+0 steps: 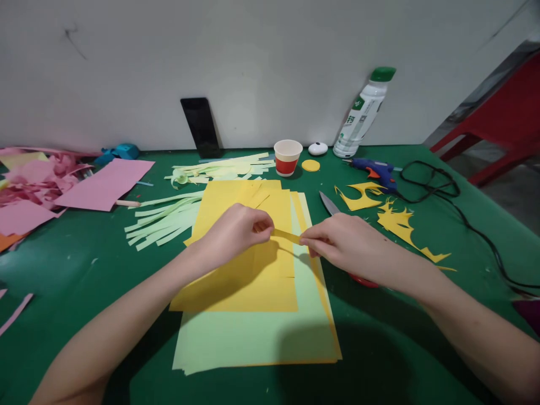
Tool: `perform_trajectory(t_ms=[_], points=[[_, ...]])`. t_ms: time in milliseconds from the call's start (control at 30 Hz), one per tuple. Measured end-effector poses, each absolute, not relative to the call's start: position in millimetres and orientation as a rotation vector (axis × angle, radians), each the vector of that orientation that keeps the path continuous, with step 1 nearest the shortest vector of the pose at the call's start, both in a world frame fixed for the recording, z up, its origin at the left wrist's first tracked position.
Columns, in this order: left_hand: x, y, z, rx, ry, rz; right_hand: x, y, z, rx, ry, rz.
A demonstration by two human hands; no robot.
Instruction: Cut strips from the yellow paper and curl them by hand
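A narrow yellow paper strip [287, 235] is stretched between my two hands, above a stack of paper. My left hand [242, 228] pinches its left end, and my right hand [337, 239] pinches the right end. Beneath them lie yellow paper sheets [236, 292] on top of light green sheets [253, 340]. A few short yellow pieces [258, 197] rest on the upper part of the stack. Scissors [328, 203] lie partly hidden under my right hand, with the blade tip and a bit of red handle showing.
Green paper strips [169, 219] and pink paper [109, 183] are to the left. Behind stand a paper cup [287, 158], a phone [201, 127] and a leaning bottle [363, 115]. Yellow scraps [399, 222] and a corded blue glue gun [375, 171] lie right.
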State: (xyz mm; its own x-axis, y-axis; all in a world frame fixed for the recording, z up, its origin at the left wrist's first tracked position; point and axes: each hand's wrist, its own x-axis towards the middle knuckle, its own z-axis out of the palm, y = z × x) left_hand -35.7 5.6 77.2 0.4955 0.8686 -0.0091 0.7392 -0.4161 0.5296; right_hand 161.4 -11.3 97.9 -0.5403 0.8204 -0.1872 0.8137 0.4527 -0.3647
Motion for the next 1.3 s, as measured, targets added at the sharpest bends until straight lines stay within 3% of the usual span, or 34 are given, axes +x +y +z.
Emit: perform_trajectory(t_ms=[167,333,633,1067,1167,1300], points=[[-43,20,76,2.240,1.503,0.485,168,-8,104,-1.580,-2.641,0.655],[-26,0,80,2.082,1.089,0.695,164,-13,104,-1.530,-2.637,0.702],[-16,-21,80,2.236,1.059,0.655,156,-23,102,-1.481,-2.648,0.580],[-33,10,75,2.111,1.370,0.624,166,-15,105,-1.537,-2.643,0.287],[-37,14,78,2.071,1.431,0.686,172,-12,107,-1.513,-2.616,0.366],[-33,5,83,2.049,1.149,0.670,173,-7,106,-1.468,-2.532,0.681]])
